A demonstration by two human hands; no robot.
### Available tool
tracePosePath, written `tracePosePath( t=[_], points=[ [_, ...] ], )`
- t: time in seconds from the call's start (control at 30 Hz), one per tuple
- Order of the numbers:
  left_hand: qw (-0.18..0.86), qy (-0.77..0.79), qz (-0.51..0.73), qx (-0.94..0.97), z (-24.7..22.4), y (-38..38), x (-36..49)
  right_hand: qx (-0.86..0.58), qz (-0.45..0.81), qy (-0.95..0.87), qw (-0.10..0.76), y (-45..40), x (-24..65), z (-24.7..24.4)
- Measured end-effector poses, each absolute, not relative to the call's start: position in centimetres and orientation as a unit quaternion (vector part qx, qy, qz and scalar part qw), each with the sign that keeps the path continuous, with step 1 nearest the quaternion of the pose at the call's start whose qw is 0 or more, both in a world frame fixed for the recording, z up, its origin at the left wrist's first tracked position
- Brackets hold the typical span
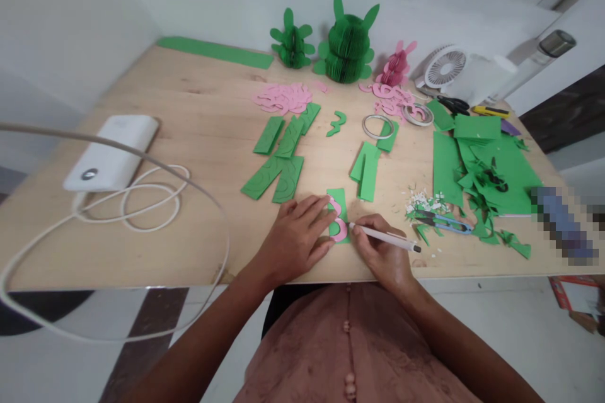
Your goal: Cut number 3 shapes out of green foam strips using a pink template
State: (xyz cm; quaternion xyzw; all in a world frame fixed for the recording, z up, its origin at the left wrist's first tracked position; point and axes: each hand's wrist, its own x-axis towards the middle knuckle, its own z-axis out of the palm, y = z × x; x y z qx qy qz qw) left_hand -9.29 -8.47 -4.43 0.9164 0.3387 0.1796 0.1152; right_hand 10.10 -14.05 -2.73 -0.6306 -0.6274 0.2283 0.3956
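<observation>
My left hand lies flat with its fingers stretched out, their tips pressing a pink curvy paper cut-out onto a folded green paper strip. In my right hand a white pen is gripped, its tip at the right edge of the pink cut-out. Beyond my hands are several green folded strips, some bearing drawn curved outlines. One green curvy cut-out lies by itself between them and more green strips on the right.
Pink cut-outs, tape rolls, blue snips, paper scraps and green sheets lie around. Green honeycomb paper figures, a pink one and a fan stand behind. A white power bank with a looped cable is left.
</observation>
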Motion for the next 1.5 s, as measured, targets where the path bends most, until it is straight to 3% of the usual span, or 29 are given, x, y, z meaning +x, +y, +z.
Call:
tracePosePath(
  t=[0.57, 0.97, 1.5],
  points=[
    [0.115, 0.338, 0.180, 0.916, -4.3, -8.5, -9.3, -0.594, 0.212, -0.653, 0.419, -15.0, 10.3, -2.8],
    [0.121, 0.342, 0.179, 0.915, -4.1, -8.5, -9.2, -0.505, 0.024, -0.820, 0.269, -15.6, 10.1, -4.1],
    [0.115, 0.341, 0.170, 0.917, -3.9, -8.4, -9.1, -0.493, 0.037, -0.826, 0.271, -15.8, 10.4, -4.7]
  ],
)
